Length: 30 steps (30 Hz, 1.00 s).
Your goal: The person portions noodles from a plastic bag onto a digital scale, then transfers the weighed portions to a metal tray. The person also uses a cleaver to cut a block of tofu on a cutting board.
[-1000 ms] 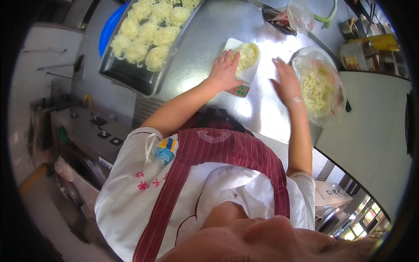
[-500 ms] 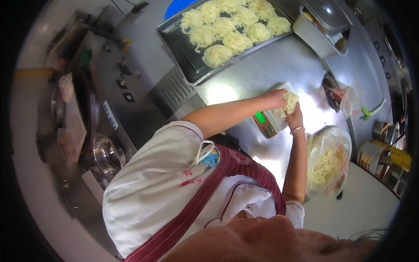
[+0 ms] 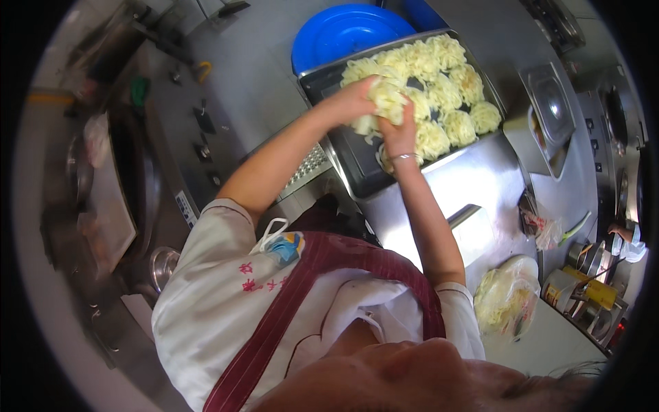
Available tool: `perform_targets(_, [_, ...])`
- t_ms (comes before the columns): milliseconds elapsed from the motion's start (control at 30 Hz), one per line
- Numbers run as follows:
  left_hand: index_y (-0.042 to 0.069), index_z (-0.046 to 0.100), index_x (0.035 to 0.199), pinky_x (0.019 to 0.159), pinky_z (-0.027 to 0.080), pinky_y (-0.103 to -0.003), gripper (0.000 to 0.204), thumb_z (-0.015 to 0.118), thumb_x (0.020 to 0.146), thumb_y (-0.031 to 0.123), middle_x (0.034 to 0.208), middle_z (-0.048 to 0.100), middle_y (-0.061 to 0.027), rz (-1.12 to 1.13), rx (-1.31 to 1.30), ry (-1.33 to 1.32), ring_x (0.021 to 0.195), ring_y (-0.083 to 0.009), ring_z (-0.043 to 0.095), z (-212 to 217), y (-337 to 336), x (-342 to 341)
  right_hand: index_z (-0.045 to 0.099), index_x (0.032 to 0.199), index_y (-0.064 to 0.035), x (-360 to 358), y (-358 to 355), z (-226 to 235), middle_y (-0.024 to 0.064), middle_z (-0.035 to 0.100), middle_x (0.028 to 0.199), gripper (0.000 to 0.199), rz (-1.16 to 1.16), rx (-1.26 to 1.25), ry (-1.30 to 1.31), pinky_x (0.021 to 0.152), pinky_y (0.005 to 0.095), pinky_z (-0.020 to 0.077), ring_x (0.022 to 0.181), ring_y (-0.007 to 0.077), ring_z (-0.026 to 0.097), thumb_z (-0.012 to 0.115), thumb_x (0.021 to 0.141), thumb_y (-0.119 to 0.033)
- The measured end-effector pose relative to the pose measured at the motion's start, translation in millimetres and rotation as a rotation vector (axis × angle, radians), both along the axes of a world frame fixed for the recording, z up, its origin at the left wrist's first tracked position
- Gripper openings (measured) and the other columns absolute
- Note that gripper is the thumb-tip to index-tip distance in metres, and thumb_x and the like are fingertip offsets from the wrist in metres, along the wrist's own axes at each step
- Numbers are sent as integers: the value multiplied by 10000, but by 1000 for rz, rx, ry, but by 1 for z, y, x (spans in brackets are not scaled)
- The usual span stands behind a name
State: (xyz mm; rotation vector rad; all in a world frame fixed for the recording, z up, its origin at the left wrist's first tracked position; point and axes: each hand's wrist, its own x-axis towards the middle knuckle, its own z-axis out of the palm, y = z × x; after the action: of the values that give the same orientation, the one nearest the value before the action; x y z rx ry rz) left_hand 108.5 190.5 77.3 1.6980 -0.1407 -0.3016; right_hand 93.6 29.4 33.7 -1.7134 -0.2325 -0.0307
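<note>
A clump of pale flat noodles (image 3: pixel 389 100) is held between my two hands above a dark metal tray (image 3: pixel 358 173). My left hand (image 3: pixel 353 103) curls round its left side, and my right hand (image 3: pixel 400 132), with a bracelet at the wrist, grips it from below right. Several noodle nests (image 3: pixel 443 93) lie in rows across the tray; some are hidden behind my hands. Nearer to me on the steel table sits a kitchen scale (image 3: pixel 472 233), its white plate bare and its display hidden by my right forearm. Beyond it is a clear plastic bag of loose noodles (image 3: pixel 506 302).
A blue basin (image 3: pixel 350 33) stands behind the tray. To the right are a metal container (image 3: pixel 539 141) with its lid tilted, a small plastic bag (image 3: pixel 546 230) and a green stalk (image 3: pixel 576 228). Another person's hand (image 3: pixel 622 233) shows at the far right, near several pots.
Both hands have moved from over the scale to over the tray, up and left, carrying the noodle clump. The view has shifted, and more of the blue basin shows.
</note>
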Motion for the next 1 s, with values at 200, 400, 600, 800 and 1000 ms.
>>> perform_targets(200, [69,473,1299,990,403,-333,579,657,751,80,1242,554,-103,-95,392,-154,1159,-232,512,-95,115,50,458,1229,-3,42,121,-89,201,571,1115,570,0,-91,30,908,377,443,1047,334,561,666,703,-74])
perform_targets(400, [89,478,1285,1034,357,-395,538,567,758,28,1293,512,-118,-343,923,-347,1228,-318,447,-114,141,55,433,1279,-4,52,131,-146,222,553,1121,625,119,-225,146,925,395,430,1051,369,539,680,714,-108])
perform_targets(600, [89,469,1275,950,438,-385,526,534,758,18,1255,530,-119,-288,1095,-145,1142,-315,524,-83,149,45,368,1344,-6,48,138,-130,245,505,1229,631,130,-199,322,972,370,408,1130,361,514,602,760,-42])
perform_targets(800, [88,532,1197,856,484,-381,454,528,751,2,1164,554,-126,-76,947,-160,1042,-322,563,-104,148,37,326,1380,11,39,160,-149,212,464,1317,603,-113,308,507,1009,339,377,1218,289,464,501,804,-10])
perform_targets(1000, [79,564,1163,873,477,-391,416,531,755,2,1166,568,-110,48,936,-363,1031,-327,566,-119,152,29,340,1367,41,24,141,-119,187,451,1336,581,-65,219,631,1019,343,370,1227,277,451,466,799,41])
